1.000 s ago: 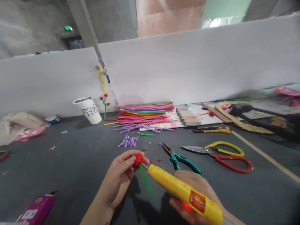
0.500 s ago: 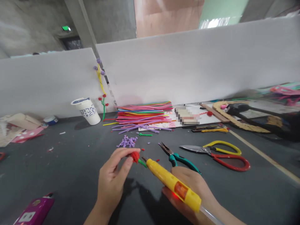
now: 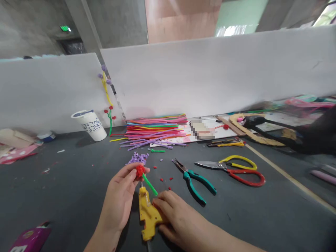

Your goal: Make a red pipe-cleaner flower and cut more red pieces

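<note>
your left hand [image 3: 120, 196] pinches a red bloom [image 3: 140, 171] with a green stem [image 3: 150, 184]. your right hand [image 3: 180, 215] clasps the yellow glue gun [image 3: 147, 212], left of the teal pliers [image 3: 201, 179].

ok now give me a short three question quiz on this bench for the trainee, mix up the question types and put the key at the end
1. Fill in the blank: the left-hand grip holds a red tuft with a ____ stem.
2. True or false: the pliers lie to the left of the scissors.
3. Which tool is the right-hand grip closed around?

Key: 1. green; 2. true; 3. the yellow glue gun.
</note>
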`<state>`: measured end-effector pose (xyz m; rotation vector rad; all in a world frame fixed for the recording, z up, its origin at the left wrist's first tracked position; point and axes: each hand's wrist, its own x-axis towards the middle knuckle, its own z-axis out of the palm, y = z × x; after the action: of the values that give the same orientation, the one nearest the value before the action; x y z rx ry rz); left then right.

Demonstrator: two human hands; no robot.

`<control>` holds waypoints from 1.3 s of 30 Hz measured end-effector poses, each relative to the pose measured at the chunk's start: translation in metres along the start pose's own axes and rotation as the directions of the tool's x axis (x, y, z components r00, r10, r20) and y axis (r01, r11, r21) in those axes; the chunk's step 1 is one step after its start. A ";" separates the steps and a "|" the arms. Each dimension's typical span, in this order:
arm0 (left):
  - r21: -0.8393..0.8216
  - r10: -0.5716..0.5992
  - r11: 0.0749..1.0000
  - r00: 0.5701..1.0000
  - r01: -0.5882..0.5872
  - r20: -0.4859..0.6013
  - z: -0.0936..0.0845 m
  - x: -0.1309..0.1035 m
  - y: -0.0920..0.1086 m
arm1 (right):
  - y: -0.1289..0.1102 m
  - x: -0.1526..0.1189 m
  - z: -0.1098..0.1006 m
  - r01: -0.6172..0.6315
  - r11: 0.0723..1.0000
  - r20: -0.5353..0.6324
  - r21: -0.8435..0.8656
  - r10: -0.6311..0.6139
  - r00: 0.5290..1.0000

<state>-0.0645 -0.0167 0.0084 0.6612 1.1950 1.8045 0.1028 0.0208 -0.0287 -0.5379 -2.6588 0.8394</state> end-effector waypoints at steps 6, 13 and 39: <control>0.020 -0.158 0.987 0.985 0.157 0.063 0.005 -0.005 -0.002 | 0.035 0.002 -0.022 -0.136 0.966 -0.247 -0.219 0.080 0.966; 0.021 -0.205 0.979 0.970 0.204 0.127 0.008 -0.004 -0.008 | 0.045 0.013 0.000 -0.120 0.847 -0.196 -0.517 0.019 0.980; -0.004 -0.497 0.861 0.845 0.508 0.198 0.016 -0.016 -0.021 | 0.003 -0.008 -0.051 -0.159 0.856 -0.243 0.493 0.311 0.919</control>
<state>-0.0363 -0.0188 -0.0037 0.4216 1.0615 1.2942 0.1307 0.0440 0.0081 -0.8044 -2.0260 1.2947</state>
